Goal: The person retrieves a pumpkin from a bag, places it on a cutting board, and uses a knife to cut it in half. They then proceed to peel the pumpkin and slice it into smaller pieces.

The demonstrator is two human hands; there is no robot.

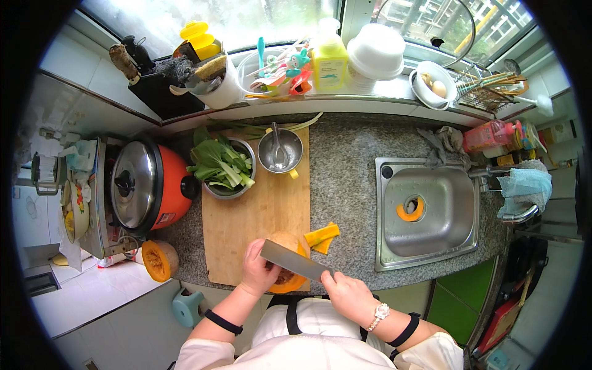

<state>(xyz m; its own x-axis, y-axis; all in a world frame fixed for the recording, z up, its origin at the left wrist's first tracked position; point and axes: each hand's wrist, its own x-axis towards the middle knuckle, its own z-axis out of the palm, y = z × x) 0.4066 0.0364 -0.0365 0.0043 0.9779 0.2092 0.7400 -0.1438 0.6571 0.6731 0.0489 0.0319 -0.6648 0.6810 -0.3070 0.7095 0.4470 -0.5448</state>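
Observation:
My right hand (347,293) grips the handle end of a kitchen cleaver (296,261), whose broad blade lies across a cut pumpkin (289,286). My left hand (259,269) holds the pumpkin from its left side, fingers near the blade's far end. The pumpkin sits at the front right of a wooden cutting board (254,217), its seedy hollow facing me and partly hidden by the blade and my fingers. Just off the board's right edge, pieces of orange pumpkin (322,236) lie on the granite counter (342,185).
A metal bowl of leafy greens (222,162) and a small metal pot with a spoon (280,150) stand on the board's back part. At left are an orange rice cooker (152,185) and another pumpkin piece (159,260). The steel sink (428,236) at right holds a curved pumpkin piece (410,210).

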